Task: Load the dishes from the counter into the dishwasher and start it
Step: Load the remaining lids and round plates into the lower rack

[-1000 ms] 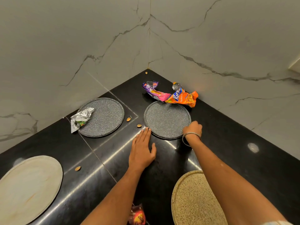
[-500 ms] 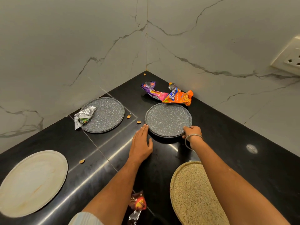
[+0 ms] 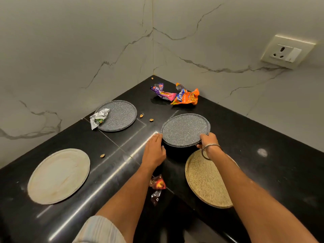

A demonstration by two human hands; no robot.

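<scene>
Speckled grey plate [image 3: 185, 129] had lifted off the tabletop [image 3: 263, 130] since earlier, right hand [image 3: 207, 140] gripping its near rim, left hand [image 3: 154, 151] open, touching its left edge.

I see dim, warm light | white glare streaks on black counter [image 3: 263, 130], lower left | soft shadow under grey plate [image 3: 185, 129] | edges bend, slightly soft.
</scene>
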